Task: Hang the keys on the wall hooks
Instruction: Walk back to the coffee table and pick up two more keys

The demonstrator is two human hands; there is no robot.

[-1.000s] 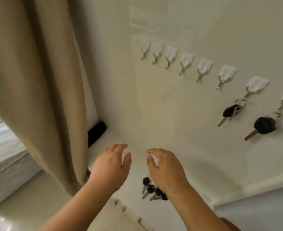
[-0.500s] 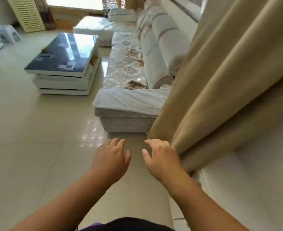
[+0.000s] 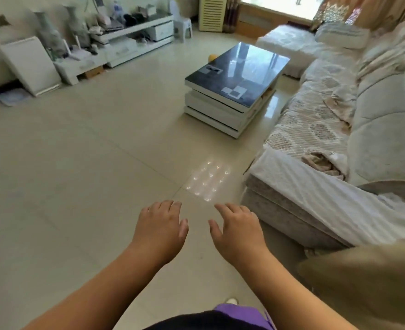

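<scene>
Both grips, L (image 3: 159, 231) & R (image 3: 238, 232), splayed, holding nothing.

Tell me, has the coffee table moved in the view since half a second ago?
Yes in the picture, though the table likely stayed put. The coffee table now sits right of centre, still beside the sofa, so the head turned left.

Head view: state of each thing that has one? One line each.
left hand: open, palm down, empty
right hand: open, fingers spread, empty
coffee table: glossy dark top, a few flat items on it
sofa: covered with patterned throws, one rumpled
curtain: hanging at the right edge, blurred
floor: bare tile, light glare ahead of the hands
keys and wall hooks: not in view
</scene>
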